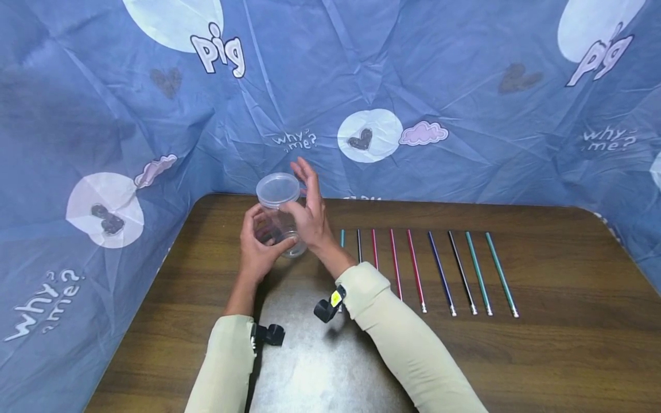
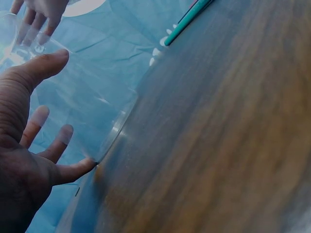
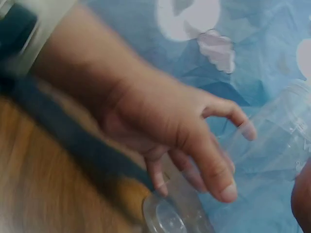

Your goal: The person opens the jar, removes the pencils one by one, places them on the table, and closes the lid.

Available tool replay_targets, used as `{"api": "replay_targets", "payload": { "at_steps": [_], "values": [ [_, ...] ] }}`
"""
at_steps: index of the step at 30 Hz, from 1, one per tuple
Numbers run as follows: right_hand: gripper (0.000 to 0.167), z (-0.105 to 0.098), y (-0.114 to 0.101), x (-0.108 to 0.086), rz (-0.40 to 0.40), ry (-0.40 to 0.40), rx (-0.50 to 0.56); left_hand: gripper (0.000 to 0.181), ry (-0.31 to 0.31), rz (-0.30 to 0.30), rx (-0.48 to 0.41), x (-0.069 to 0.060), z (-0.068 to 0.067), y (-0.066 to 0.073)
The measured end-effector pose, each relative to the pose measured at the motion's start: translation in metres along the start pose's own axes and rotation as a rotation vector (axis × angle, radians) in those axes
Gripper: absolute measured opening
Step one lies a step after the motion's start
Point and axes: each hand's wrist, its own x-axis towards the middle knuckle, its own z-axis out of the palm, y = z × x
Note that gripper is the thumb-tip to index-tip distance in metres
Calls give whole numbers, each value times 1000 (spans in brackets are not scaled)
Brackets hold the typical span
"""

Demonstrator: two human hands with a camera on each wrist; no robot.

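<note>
A clear plastic jar [image 1: 280, 223] with a round translucent lid [image 1: 277, 189] stands slightly tilted near the far left of the table. My left hand [image 1: 258, 246] grips its lower body, thumb in front and fingers spread around the other side. The jar's bottom edge [image 2: 116, 127] shows close to the tabletop in the left wrist view. Against the jar's upper right side is my right hand [image 1: 310, 221], its fingers extended upward and its thumb across the front below the lid. In the right wrist view, only part of the right hand [image 3: 302, 199] appears at the edge.
Several pencils lie in a row right of the hands, including red pencils [image 1: 416, 269], a blue pencil [image 1: 442, 272] and green pencils [image 1: 501, 274]. My right forearm partly covers the leftmost ones. A printed blue cloth [image 1: 454, 172] hangs behind the wooden table [image 1: 568, 344].
</note>
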Motion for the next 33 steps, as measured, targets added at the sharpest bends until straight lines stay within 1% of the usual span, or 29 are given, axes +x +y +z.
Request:
{"api": "replay_targets", "payload": {
  "at_steps": [2,4,5,7,11,14,18,22,25,28,31,33],
  "values": [
    [86,-2,-1,3,58,-31,107,86,2,3,3,0,0,0],
    [88,-4,-2,5,96,-48,178,86,5,5,5,0,0,-1],
    [88,-4,-2,6,104,-55,202,86,5,5,7,0,0,-1],
    [86,-6,-2,6,111,-62,214,86,5,3,13,0,0,-1],
    [82,-7,-6,6,90,-70,162,86,2,-7,13,-1,0,-1],
    [79,-8,-23,4,67,-67,114,86,2,-12,13,-1,0,-1],
    [76,-8,-40,-1,33,-54,49,86,8,-11,6,-1,-1,-1],
    [79,-4,-23,-3,-15,-27,-29,85,14,-17,-18,-2,-1,-1],
    [82,-2,-7,-4,-30,6,-76,84,6,-26,-23,-2,-1,-1],
    [81,-2,-2,-5,-24,41,-121,84,1,-29,-17,-1,-1,-1],
    [80,-2,-2,-6,-42,78,-177,85,4,-20,-17,0,-1,-1],
    [79,-1,-4,-7,-60,113,-235,85,3,-17,-19,0,0,-2]
  ]
}}
